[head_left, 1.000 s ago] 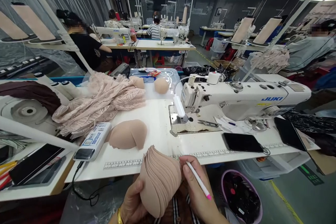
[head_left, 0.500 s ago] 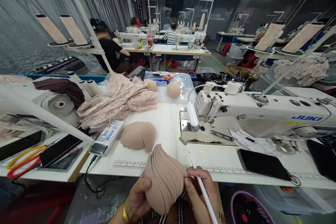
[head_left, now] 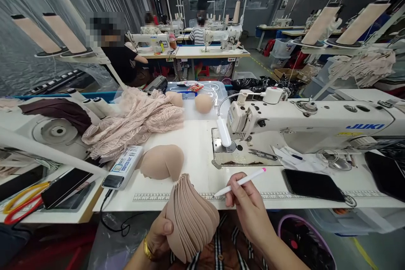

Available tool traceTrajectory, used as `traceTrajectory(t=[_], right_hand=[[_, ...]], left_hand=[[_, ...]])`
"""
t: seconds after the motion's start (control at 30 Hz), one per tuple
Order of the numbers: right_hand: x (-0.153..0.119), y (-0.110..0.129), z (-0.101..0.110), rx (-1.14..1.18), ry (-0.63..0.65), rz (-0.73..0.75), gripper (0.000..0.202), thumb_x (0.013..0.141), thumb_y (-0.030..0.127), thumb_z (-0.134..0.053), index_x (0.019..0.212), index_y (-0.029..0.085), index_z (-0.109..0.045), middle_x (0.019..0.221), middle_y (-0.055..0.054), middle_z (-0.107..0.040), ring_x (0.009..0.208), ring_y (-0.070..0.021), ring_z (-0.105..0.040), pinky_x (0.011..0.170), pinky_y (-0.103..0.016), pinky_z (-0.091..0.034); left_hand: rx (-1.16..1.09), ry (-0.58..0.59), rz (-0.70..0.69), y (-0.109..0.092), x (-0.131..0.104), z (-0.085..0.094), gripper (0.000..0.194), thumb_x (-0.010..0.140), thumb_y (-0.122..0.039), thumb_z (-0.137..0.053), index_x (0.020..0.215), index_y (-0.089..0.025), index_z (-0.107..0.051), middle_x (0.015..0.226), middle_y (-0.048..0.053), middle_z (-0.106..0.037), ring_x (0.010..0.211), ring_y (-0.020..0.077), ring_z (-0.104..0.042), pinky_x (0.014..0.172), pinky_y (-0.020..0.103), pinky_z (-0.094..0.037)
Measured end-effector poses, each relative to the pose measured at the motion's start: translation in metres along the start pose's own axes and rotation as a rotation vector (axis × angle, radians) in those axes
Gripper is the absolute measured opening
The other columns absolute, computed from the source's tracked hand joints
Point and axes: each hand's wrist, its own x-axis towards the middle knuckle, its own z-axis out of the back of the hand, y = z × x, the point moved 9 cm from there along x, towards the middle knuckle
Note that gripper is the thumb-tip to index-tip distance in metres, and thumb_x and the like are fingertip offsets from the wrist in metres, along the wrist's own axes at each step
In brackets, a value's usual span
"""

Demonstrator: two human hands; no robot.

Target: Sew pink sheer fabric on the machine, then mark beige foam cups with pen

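Note:
My left hand [head_left: 160, 233] is closed around a fanned stack of beige bra cups [head_left: 191, 219], held in front of the table edge with the thumb on the near side. My right hand [head_left: 245, 200] grips a white marking pen [head_left: 242, 180] with a pink end pointing up to the right. Its tip points left toward the stack, apart from it, above the ruler strip [head_left: 155, 197] along the table edge. More beige bra cups [head_left: 161, 161] lie on the white table just beyond the stack.
A white JUKI sewing machine [head_left: 303, 122] stands at the right, with thread snips [head_left: 262, 155] on its bed and a black phone [head_left: 311, 184] in front. Pale pink lace [head_left: 139, 114] is heaped at the left, near a white power bank [head_left: 123, 168]. Scissors [head_left: 25, 202] lie far left.
My right hand has moved away from the stack's edge, up and to the right, and the pen has turned from pointing up to pointing left. The left hand still holds the stack.

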Motion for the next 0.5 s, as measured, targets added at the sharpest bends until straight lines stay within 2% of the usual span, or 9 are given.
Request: traceTrajectory(t=[0.23,0.4,0.5], right_hand=[[-0.006,0.006,-0.024,0.035,0.151,-0.036,0.036,0.106,0.055,-0.059,0.09,0.023,-0.056,0.059,0.004,-0.059,0.061,-0.0156,-0.048,0.066,-0.029,-0.037],[-0.009,0.017,-0.016,0.032,0.097,0.036,0.032,0.108,0.05,-0.057,0.091,0.023,-0.056,0.061,0.005,-0.059,0.061,-0.0156,-0.048,0.065,-0.029,-0.036],[-0.012,0.018,-0.018,-0.023,0.114,0.055,0.03,0.11,0.048,-0.055,0.092,0.023,-0.056,0.063,0.005,-0.06,0.063,-0.015,-0.049,0.067,-0.029,-0.036]], left_hand=[[0.057,0.02,0.055,-0.003,0.002,-0.026,0.082,0.068,-0.044,-0.091,0.141,-0.016,-0.064,0.128,0.014,-0.075,0.115,0.0376,-0.072,0.097,0.042,-0.056],[0.005,0.087,0.04,-0.006,0.001,-0.031,0.082,0.072,-0.037,-0.088,0.145,-0.013,-0.06,0.128,0.016,-0.076,0.116,0.0354,-0.073,0.097,0.04,-0.058],[-0.023,0.145,0.047,-0.008,0.003,-0.043,0.076,0.075,-0.036,-0.087,0.142,-0.012,-0.063,0.132,0.018,-0.073,0.121,0.035,-0.069,0.102,0.041,-0.055]])
